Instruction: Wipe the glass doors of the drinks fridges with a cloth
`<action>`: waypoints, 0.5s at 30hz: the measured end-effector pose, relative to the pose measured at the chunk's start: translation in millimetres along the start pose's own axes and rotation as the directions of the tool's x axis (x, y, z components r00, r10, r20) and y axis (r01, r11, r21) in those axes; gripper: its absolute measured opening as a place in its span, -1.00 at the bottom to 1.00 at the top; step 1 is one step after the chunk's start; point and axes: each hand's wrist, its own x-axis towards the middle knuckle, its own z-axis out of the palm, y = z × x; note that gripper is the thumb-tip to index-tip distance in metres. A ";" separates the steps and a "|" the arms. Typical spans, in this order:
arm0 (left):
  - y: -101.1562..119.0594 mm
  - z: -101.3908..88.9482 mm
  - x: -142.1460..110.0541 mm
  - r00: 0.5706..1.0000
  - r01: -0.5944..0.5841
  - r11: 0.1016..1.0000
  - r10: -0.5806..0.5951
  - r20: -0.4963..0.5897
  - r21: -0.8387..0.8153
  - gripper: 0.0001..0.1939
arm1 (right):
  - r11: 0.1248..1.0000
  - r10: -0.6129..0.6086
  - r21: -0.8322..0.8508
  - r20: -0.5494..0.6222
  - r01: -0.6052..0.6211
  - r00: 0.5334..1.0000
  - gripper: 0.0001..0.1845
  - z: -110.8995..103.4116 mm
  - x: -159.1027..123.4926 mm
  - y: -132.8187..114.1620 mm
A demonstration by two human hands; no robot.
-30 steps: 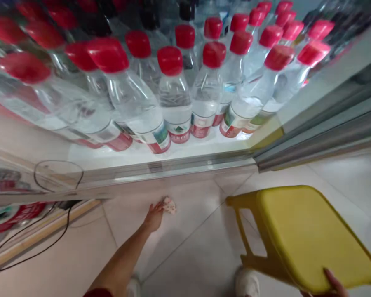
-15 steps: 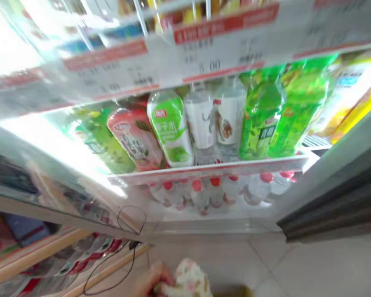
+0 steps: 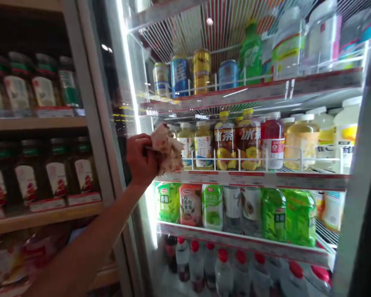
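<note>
My left hand (image 3: 141, 160) reaches up from the lower left with its fingers closed around a crumpled, pale, patterned cloth (image 3: 168, 152). The cloth is at the left side of a lit drinks fridge, in front of the middle shelf, and partly covers the bottles there. Whether it touches the glass, I cannot tell. Just right of it stand pale tea bottles (image 3: 203, 144) and dark iced tea bottles (image 3: 225, 142) with yellow caps. My right hand is out of view.
Cans (image 3: 201, 71) and a green bottle (image 3: 251, 51) stand on the upper shelf. Lower down are green bottles (image 3: 273, 214) and several red-capped bottles (image 3: 224, 270). A wooden shelf (image 3: 43, 212) with dark jars is on the left. Reflections show on the fridge glass.
My left hand has risen with the cloth from near the floor to the height of the middle shelf. The view has tilted up from the lower shelves and floor.
</note>
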 end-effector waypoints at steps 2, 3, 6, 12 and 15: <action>9.6 3.1 11.1 0.997 -0.032 0.998 0.028 -0.074 -0.049 -0.86 | 0.986 -0.165 -0.053 -0.107 0.160 0.980 -0.37 -9.3 37.1 -22.9; 15.3 3.8 15.5 0.992 -0.050 0.996 0.042 -0.117 -0.074 -0.87 | 0.968 -0.246 -0.095 -0.178 0.232 0.953 -0.33 -15.0 57.6 -34.3; 39.4 5.7 24.9 0.975 -0.098 0.985 0.066 -0.211 -0.143 -0.90 | 0.876 -0.467 -0.315 -0.368 0.365 0.804 -0.38 -33.4 128.3 -65.4; 70.3 -8.3 33.6 0.937 0.159 0.776 0.076 0.341 -0.610 -0.79 | 0.761 -0.607 -0.482 -0.295 0.434 0.738 -0.55 -78.6 227.3 -80.0; 40.5 -34.4 40.0 0.978 -0.122 0.876 0.187 0.095 -0.467 -0.68 | 0.733 -0.645 -0.561 -0.390 0.386 0.658 -0.54 -120.8 265.4 -84.3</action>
